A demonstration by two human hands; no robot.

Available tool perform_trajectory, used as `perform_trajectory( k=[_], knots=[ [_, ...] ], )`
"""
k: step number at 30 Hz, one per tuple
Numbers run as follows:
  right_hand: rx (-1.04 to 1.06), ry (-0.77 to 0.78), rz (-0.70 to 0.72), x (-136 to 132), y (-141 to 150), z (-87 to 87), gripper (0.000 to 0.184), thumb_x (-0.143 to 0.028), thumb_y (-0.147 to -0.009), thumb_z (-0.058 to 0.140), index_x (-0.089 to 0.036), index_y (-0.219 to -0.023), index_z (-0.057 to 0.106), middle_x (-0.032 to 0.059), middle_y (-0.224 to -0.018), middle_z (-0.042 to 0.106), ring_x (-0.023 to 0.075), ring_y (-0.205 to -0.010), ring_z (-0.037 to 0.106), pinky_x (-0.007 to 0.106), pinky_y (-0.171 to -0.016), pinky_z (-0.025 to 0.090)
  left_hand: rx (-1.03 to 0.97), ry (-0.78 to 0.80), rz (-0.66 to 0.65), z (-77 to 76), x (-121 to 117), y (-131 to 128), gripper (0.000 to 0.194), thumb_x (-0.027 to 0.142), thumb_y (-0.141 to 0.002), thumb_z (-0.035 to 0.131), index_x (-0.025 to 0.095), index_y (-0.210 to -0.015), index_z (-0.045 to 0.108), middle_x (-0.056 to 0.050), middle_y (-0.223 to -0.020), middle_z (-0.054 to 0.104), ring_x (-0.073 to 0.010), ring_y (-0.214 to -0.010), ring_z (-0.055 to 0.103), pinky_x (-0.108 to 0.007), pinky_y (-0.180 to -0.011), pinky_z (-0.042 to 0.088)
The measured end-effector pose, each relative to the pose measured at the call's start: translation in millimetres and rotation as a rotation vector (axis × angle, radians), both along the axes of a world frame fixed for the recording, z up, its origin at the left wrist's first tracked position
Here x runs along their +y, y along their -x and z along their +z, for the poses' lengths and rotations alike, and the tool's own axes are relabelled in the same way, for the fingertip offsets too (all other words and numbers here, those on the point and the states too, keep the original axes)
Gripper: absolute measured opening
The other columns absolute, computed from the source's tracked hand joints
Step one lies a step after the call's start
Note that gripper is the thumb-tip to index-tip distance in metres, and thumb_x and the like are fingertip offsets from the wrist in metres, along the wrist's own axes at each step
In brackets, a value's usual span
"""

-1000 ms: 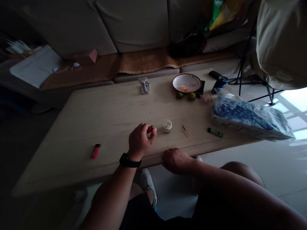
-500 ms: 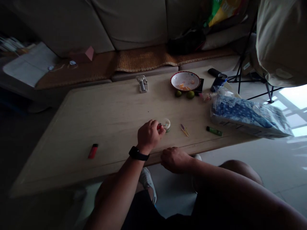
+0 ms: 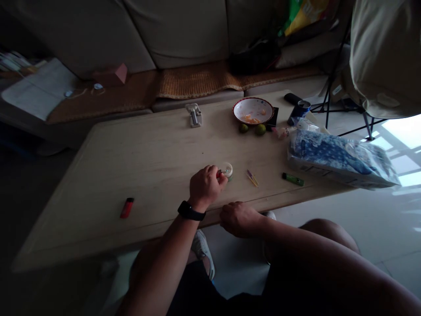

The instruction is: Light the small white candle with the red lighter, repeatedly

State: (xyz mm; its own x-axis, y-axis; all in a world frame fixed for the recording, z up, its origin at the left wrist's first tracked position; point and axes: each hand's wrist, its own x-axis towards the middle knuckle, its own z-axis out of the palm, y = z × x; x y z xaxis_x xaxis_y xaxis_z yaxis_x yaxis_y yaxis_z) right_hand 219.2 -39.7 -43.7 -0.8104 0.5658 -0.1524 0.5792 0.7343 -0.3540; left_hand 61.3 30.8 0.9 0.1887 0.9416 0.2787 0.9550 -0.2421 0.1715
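A beige fabric sofa (image 3: pixel 177 30) runs along beyond the far long edge of the pale wooden table (image 3: pixel 98 184), with a woven straw seat mat (image 3: pixel 197 83) lying across its seat cushions. Past the table's right end, a black tripod stand (image 3: pixel 332 83) holds up a large beige fabric cover (image 3: pixel 384 57) above the glossy white tiled floor (image 3: pixel 348 224). Daylight falls in window-pane shapes (image 3: pixel 403 145) at the right edge of the view, while the room beyond the table's left end sinks into deep shadow.
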Motion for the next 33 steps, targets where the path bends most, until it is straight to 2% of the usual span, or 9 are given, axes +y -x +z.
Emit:
perform_trajectory(
  k=[7, 16, 24, 33],
  knots=[
    [0.000, 0.004, 0.004, 0.7, -0.2, 0.9, 0.026, -0.033, -0.100, 0.050, -0.015, -0.102, 0.070, 0.0115, -0.101, 0.070, 0.0228, -0.087, 0.066, 0.035, -0.077, 0.046, -0.015, -0.036, -0.030, -0.8, -2.0, 4.0, 0.031, 0.046, -0.096, 0.046, 0.021, -0.084, 0.058, -0.007, -0.083, 0.068, -0.0221, -0.075, 0.061, -0.034, -0.064, 0.037],
    [-0.018, -0.008, 0.000, -0.1, 0.4, 4.2, 0.029, -0.032, -0.102, 0.046, -0.014, -0.100, 0.070, 0.0120, -0.100, 0.070, 0.0224, -0.084, 0.066, 0.033, -0.073, 0.045, 0.010, -0.001, 0.001, 3.7, -2.5, 1.2, 0.014, 0.030, -0.089, 0.051, 0.021, -0.082, 0.059, -0.008, -0.083, 0.068, -0.0227, -0.078, 0.061, -0.034, -0.066, 0.039],
    [0.033, -0.034, 0.006, -0.5, -1.0, -1.4, 0.027, -0.032, -0.101, 0.048, -0.015, -0.097, 0.069, 0.0113, -0.097, 0.071, 0.0211, -0.082, 0.064, 0.033, -0.073, 0.045, 0.050, 0.009, -0.010, -1.0, -1.1, -2.1, 0.017, 0.029, -0.091, 0.049, 0.018, -0.089, 0.062, -0.010, -0.087, 0.070, -0.0241, -0.079, 0.063, -0.035, -0.066, 0.039],
    [0.042, -0.043, 0.018, 0.0, -1.5, -1.5, 0.028, -0.031, -0.101, 0.048, -0.014, -0.098, 0.070, 0.0120, -0.098, 0.071, 0.0215, -0.081, 0.064, 0.033, -0.073, 0.045, 0.034, 0.001, -0.023, -0.6, -1.6, -2.2, 0.016, 0.030, -0.091, 0.049, 0.019, -0.087, 0.061, -0.010, -0.086, 0.070, -0.0246, -0.079, 0.063, -0.036, -0.066, 0.040]
  ],
)
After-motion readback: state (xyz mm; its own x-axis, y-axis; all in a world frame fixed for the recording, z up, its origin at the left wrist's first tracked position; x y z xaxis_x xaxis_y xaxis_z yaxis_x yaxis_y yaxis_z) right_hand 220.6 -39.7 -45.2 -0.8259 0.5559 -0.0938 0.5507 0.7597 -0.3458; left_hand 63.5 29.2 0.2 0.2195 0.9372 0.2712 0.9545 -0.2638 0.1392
